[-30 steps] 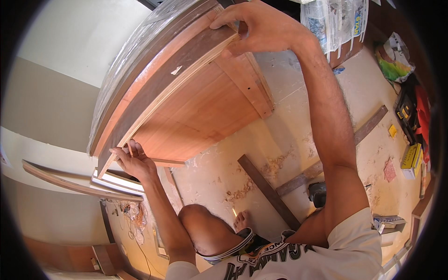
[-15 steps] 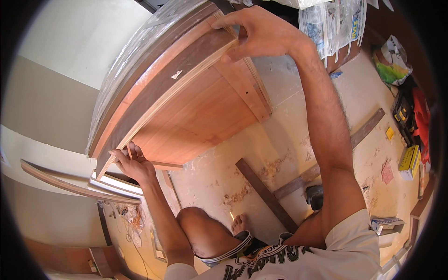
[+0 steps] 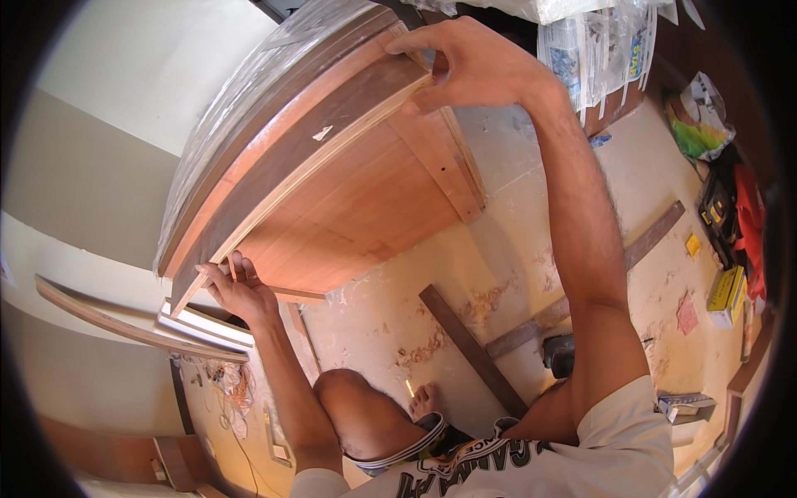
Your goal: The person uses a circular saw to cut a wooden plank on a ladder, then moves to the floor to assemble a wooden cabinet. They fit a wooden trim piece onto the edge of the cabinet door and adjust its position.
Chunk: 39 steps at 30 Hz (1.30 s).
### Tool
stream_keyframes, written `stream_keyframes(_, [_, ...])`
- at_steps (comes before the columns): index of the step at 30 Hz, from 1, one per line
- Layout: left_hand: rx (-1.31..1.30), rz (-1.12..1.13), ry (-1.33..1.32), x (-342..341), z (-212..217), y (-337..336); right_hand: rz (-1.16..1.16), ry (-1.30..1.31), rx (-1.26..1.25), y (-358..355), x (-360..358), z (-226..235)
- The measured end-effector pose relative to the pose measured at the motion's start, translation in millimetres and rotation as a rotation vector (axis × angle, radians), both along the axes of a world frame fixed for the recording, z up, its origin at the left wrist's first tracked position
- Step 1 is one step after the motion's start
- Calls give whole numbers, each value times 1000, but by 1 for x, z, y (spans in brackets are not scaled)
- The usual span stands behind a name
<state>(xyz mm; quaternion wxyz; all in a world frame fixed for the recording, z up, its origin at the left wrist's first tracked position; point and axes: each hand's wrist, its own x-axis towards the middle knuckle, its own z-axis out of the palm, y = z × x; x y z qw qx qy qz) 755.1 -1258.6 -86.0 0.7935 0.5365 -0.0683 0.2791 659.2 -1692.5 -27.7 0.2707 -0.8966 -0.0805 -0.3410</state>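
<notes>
A wooden cabinet box (image 3: 349,207) of reddish-brown board hangs in front of me, its open inside facing down. A dark brown wood strip (image 3: 307,153) runs along its front edge. My left hand (image 3: 237,290) grips the strip's lower left end at the cabinet's corner. My right hand (image 3: 473,62) is raised and pinches the strip's upper right end against the cabinet's edge. Clear plastic film (image 3: 274,62) covers the cabinet's top side.
Long wood battens (image 3: 473,349) lie on a stained, dusty floor below. Tools and yellow boxes (image 3: 730,286) sit at the right. Plastic-wrapped packs (image 3: 598,33) hang top right. White and brown trim pieces (image 3: 141,324) lean at the left. My bare knee and foot (image 3: 423,398) show below.
The view has shifted slightly, so the cabinet and both hands sit a little higher and further right. Both hands keep their hold on the strip's ends.
</notes>
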Motion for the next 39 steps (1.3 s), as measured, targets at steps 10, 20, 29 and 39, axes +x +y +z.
stream_keyframes(10, [-3,11,10,0,-2,0,-25,-86,-34,-3,9,-12])
stream_keyframes(20, [3,11,-1,0,-2,-1,-11,-13,-17,-1,2,-4])
stream_keyframes(29, [6,7,7,2,-3,2,-6,-75,-6,-3,12,-15])
stream_keyframes(39, [0,19,13,1,-3,1,5,-27,8,-3,8,-9])
